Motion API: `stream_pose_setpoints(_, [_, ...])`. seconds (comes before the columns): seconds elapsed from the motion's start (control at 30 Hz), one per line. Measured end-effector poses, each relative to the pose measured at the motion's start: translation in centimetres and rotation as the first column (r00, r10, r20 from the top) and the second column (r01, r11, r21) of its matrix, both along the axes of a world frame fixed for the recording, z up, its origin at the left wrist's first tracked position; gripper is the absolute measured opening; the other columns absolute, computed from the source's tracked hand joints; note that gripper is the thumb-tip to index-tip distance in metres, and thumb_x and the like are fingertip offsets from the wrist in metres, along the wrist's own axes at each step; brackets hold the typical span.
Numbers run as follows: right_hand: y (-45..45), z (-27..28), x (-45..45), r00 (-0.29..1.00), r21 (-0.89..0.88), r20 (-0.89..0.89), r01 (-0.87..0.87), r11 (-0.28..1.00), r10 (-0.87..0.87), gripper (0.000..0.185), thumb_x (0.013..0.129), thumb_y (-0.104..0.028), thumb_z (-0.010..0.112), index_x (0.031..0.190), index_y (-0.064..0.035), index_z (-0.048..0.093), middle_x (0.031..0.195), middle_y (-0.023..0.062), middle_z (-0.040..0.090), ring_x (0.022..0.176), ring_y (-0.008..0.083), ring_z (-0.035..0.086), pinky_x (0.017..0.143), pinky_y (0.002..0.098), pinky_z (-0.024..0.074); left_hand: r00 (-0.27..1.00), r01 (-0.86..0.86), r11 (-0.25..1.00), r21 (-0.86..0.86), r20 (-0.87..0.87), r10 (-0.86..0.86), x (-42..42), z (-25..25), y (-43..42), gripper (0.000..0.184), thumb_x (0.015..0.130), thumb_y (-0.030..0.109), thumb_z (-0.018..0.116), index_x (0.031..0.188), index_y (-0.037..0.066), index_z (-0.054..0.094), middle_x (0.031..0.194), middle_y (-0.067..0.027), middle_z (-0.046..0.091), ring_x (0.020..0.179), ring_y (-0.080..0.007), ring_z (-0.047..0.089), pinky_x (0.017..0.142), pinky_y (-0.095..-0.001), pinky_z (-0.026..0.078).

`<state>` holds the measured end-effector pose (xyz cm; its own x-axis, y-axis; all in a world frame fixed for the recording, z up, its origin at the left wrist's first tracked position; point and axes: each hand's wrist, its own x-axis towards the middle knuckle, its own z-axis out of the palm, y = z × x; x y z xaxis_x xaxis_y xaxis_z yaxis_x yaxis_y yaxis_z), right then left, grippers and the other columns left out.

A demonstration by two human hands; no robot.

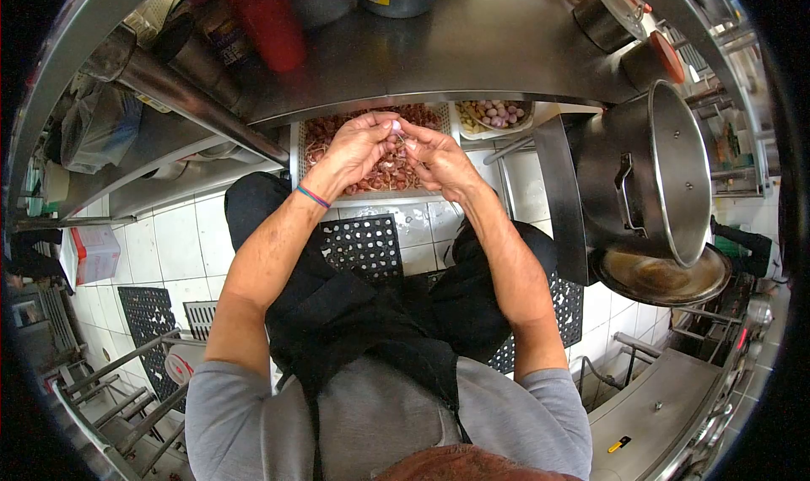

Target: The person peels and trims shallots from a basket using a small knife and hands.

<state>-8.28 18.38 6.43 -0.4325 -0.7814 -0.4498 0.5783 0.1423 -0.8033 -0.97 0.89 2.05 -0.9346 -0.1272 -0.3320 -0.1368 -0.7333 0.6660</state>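
Note:
Both hands meet over a white crate (297,156) full of small reddish-brown shallots or onions (375,177). Between the fingertips is a small pale, purplish peeled shallot (396,126). My left hand (359,148) pinches it from the left, fingers curled. From the right, my right hand (439,156) has its thumb and fingers closed at the same piece. To the right of the crate stands a smaller tray (493,133) holding peeled purple shallots (504,112) and yellowish pieces beside them.
A steel shelf (439,59) spans above the crate, carrying a red container (266,25). At right are a large metal pot (650,173) and a round brown-stained lid (662,274). Black perforated mats (363,245) lie on the white tiled floor.

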Motion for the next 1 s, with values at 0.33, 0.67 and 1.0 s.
stream_pose_setpoints(0.33, [0.5,-0.5,-1.2,0.955,-0.121,0.294,-0.001,0.993,0.036,0.044,0.097,-0.013,0.050,0.140,-0.0170,0.043,0.073,-0.0001,0.047,0.042,0.0035,0.029,0.033,0.0191,0.0186,1.000,0.006,1.000,-0.015,-0.030,-0.006,0.2,0.8,0.0,0.018,0.094,0.004,0.054,0.110,-0.003,0.058,0.101,-0.0096,0.062,0.087,-0.0149,0.058,0.080,-0.0252,0.051])
stream_pose_setpoints(0.67, [0.0,0.5,0.4,0.995,-0.041,0.095,-0.016,0.999,0.020,0.048,0.098,-0.015,0.049,0.144,-0.0170,0.037,0.076,0.0013,0.047,0.042,0.0037,0.030,0.034,0.0201,0.0192,0.999,-0.034,0.999,-0.021,-0.035,0.034,0.2,0.2,0.1,0.016,0.093,0.003,0.055,0.109,-0.002,0.057,0.103,-0.0107,0.062,0.091,-0.0167,0.059,0.083,-0.0264,0.051])
stream_pose_setpoints(1.0, [0.3,0.3,-0.7,0.965,-0.050,0.259,0.053,0.997,-0.038,0.041,0.098,-0.015,0.049,0.139,-0.0176,0.045,0.073,-0.0012,0.047,0.043,0.0034,0.029,0.034,0.0193,0.0183,0.999,0.001,1.000,-0.019,-0.051,-0.002,0.0,0.5,0.2,0.018,0.095,0.004,0.053,0.111,-0.002,0.057,0.106,-0.0103,0.062,0.092,-0.0156,0.059,0.083,-0.0255,0.051])
